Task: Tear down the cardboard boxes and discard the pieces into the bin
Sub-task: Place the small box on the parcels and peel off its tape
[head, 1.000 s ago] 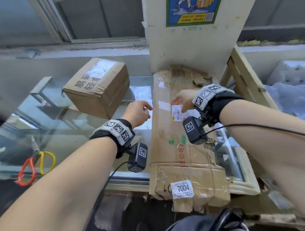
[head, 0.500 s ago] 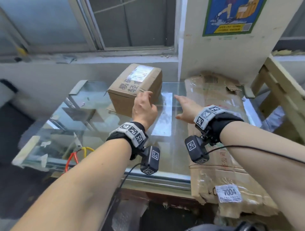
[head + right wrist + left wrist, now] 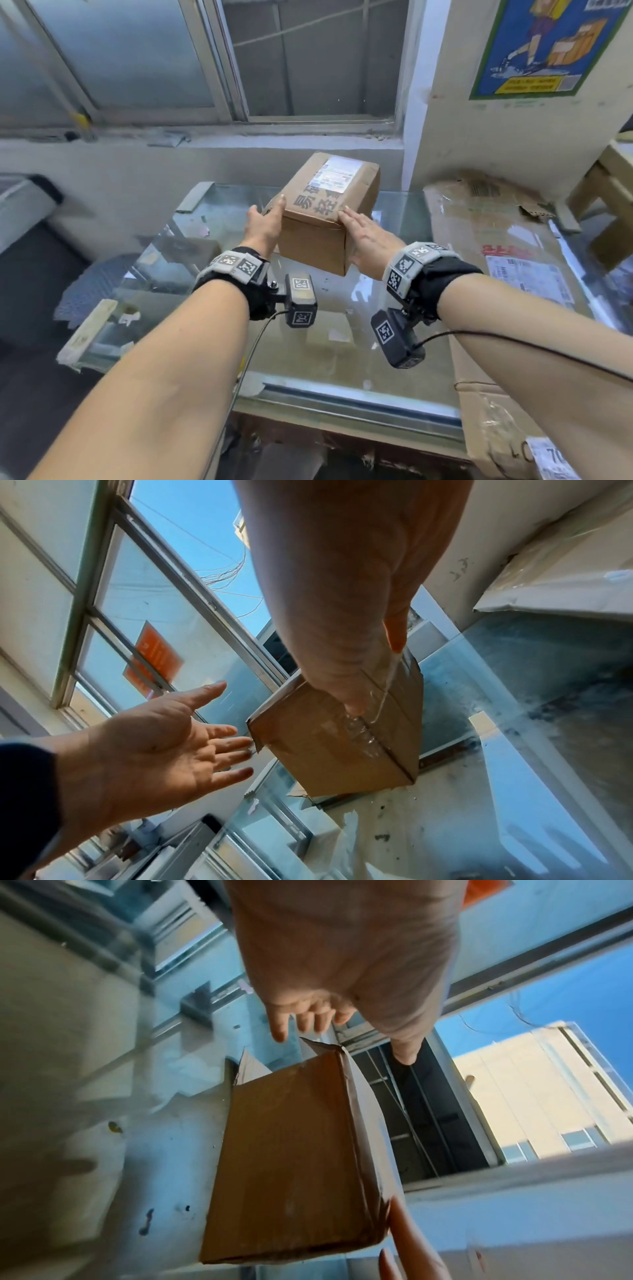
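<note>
Between both hands [image 3: 265,224], box [image 3: 329,212] tilted

A small sealed cardboard box [image 3: 325,212] is sitting on the glass tabletop [image 3: 342,342], turned corner-on, wearing a white shipping label and large dark printed characters on top, with clear tape along its seams. A long flattened cardboard box [image 3: 507,274], crumpled and taped, is lying along the tabletop's right side, well apart.

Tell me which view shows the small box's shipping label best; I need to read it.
The head view: the label sits in full on top of the small box. Both wrist views show only plain brown sides of the box, no label.
</note>
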`<state>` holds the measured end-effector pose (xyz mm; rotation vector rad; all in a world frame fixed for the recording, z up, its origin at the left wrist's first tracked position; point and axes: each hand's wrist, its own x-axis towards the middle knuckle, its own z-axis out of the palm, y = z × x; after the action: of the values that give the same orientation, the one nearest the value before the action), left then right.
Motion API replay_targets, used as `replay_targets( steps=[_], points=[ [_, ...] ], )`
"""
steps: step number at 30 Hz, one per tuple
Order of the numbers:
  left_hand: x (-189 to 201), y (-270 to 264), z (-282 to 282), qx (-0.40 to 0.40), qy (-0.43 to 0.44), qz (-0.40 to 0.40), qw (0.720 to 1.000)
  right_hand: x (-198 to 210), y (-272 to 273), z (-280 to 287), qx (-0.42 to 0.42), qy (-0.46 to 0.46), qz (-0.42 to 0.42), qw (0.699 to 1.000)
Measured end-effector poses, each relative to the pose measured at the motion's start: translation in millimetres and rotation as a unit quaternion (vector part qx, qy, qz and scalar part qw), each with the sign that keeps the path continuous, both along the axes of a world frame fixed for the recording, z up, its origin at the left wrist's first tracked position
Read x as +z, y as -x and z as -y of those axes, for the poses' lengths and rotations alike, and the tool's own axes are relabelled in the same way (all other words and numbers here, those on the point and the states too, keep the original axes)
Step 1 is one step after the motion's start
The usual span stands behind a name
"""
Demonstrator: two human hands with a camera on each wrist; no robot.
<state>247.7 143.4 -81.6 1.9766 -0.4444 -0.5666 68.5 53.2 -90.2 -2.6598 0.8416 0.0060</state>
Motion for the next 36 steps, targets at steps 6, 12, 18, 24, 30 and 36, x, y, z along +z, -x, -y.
replay_targets(
  steps=[6, 12, 18, 24, 30, 36],
  points=[
    [-24, -13, 17, 0.016, 0.088, -0.173, 0.981, 9, 11, -1, 0.0, -0.002, 0.018, 1.0],
    [-37, -16, 29, 0.017, 0.105, -0.138, 0.985, 1, 15, -1, -0.003, -0.005, 0.016, 1.0],
    [-31, 6, 18, -0.08, 0.102, -0.09, 0.987, -2, 27, 13, -0.129, -0.241, 0.168, 0.947],
    [10, 53, 11, -0.186, 0.11, -0.037, 0.976, 23, 55, 27, -0.243, -0.281, 0.294, 0.881],
    [67, 111, 12, -0.215, 0.156, -0.141, 0.954, 51, 99, 31, -0.268, -0.356, 0.455, 0.771],
    [96, 163, 20, -0.185, 0.136, -0.202, 0.952, 87, 163, 33, -0.292, -0.321, 0.524, 0.733]
  ],
)
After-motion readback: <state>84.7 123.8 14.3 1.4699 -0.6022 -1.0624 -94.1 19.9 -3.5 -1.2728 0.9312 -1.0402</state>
